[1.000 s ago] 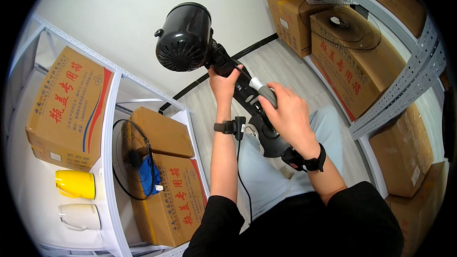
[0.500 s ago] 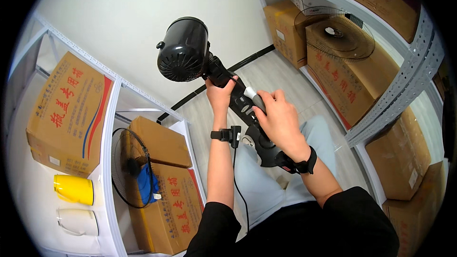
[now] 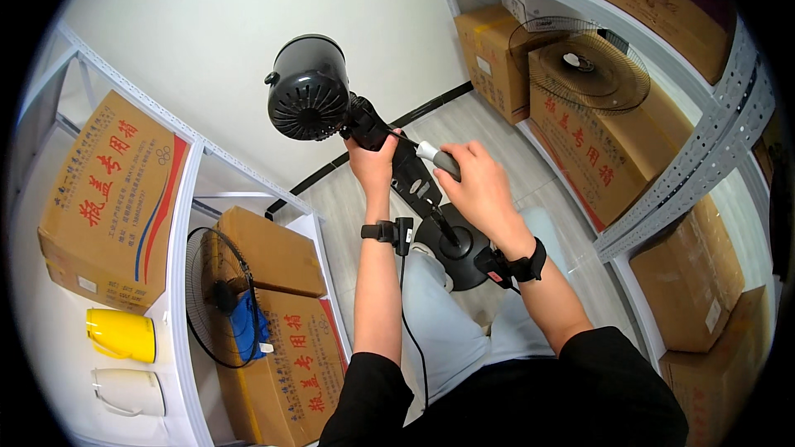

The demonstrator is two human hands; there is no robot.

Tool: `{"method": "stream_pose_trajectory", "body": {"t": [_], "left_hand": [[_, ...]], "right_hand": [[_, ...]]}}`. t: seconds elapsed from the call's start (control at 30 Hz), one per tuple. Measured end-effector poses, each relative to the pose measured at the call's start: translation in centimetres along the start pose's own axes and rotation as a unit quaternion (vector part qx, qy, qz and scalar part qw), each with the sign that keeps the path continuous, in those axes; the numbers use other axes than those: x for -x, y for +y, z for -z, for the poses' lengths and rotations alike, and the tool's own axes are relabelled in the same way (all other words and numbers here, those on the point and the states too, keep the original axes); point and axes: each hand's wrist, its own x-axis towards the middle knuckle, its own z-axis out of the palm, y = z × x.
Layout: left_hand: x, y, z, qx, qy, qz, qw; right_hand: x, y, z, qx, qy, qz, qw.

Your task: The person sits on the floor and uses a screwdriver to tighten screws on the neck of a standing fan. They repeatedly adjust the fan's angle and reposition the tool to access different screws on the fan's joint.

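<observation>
A black fan (image 3: pixel 306 87), its motor housing exposed with no grille, stands on its round base (image 3: pixel 470 261) between my legs. My left hand (image 3: pixel 371 157) is closed round the neck (image 3: pixel 364 120) just below the motor. My right hand (image 3: pixel 476 190) grips a screwdriver (image 3: pixel 440 159) with a grey and white handle; its shaft reaches to the neck joint beside my left thumb, where the tip is too small to make out. A black cord hangs from the device strapped on my left wrist, and another device is on my right wrist.
Metal shelves (image 3: pixel 729 145) flank me, holding cardboard boxes (image 3: pixel 112 199), a loose fan grille (image 3: pixel 609 74) on the right, and another grille (image 3: pixel 219 298) over blue material on the left. A yellow jug (image 3: pixel 120 333) and a white jug (image 3: pixel 128 391) sit at left. A white wall is ahead.
The fan head and both my hands sit lower and a little further left in view than a second ago; the surroundings have shifted slightly too. Both grips look the same.
</observation>
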Motion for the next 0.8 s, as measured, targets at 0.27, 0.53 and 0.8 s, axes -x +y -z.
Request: {"method": "stream_pose_trajectory", "body": {"t": [0.27, 0.53, 0.8], "left_hand": [[0.5, 0.1, -0.3, -0.014, 0.014, -0.003, 1.000], [3.4, -4.5, -0.1, 0.057, -0.027, -0.056, 0.996], [13.0, -16.1, -0.1, 0.099, -0.104, 0.290, 0.946]], "right_hand": [[0.5, 0.2, 1.6, -0.028, 0.013, 0.011, 0.999], [3.9, 6.8, 1.3, -0.157, 0.020, -0.114, 0.981], [11.7, 16.5, -5.7, -0.442, -0.084, -0.424, 0.786]]}}
